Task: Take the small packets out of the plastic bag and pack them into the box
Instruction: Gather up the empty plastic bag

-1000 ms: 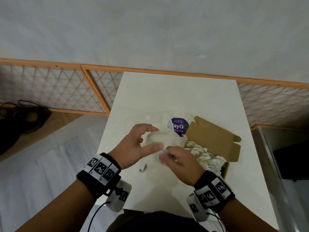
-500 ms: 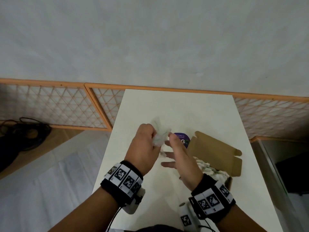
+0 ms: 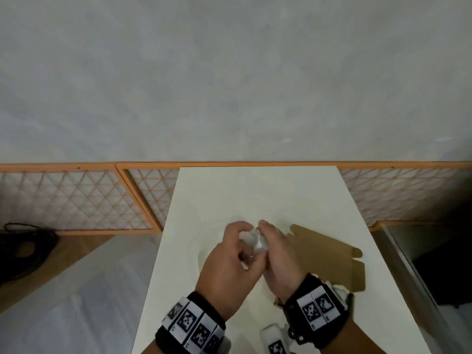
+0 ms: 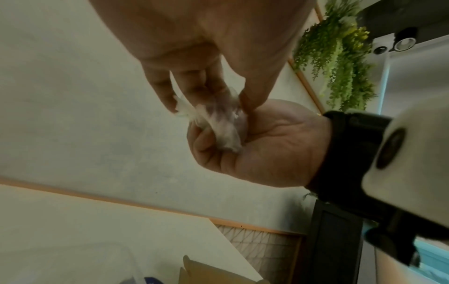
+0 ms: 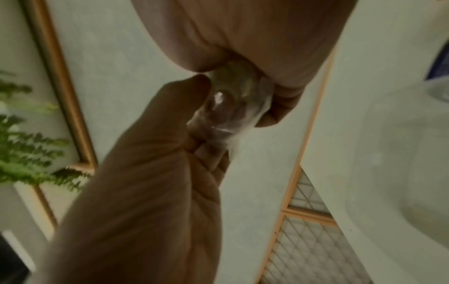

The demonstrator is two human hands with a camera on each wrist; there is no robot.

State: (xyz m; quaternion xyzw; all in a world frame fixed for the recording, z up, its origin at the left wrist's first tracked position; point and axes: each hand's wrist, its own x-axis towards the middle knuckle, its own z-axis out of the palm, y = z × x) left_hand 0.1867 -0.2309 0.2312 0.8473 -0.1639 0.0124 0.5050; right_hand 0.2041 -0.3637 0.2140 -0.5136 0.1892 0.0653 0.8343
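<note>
Both hands (image 3: 231, 267) (image 3: 277, 261) pinch crumpled plastic bag (image 3: 258, 242) — no writing legible.

Plastic bag (image 3: 258, 241): clear, crumpled into a small wad, raised above mid-tabletop. Box (image 3: 329, 261): brown cardboard, lid flap open and lying flat, toward the tabletop's right edge; contents hidden. Packets not discernible.

No words, brands or numbers can be read anywhere. The only signs are black-and-white square code markers on the wristbands (image 3: 192, 325), which sit at the table's (image 3: 255, 190) near edge; their patterns hold no legible characters, and tiny marks beneath them are too small to read.
</note>
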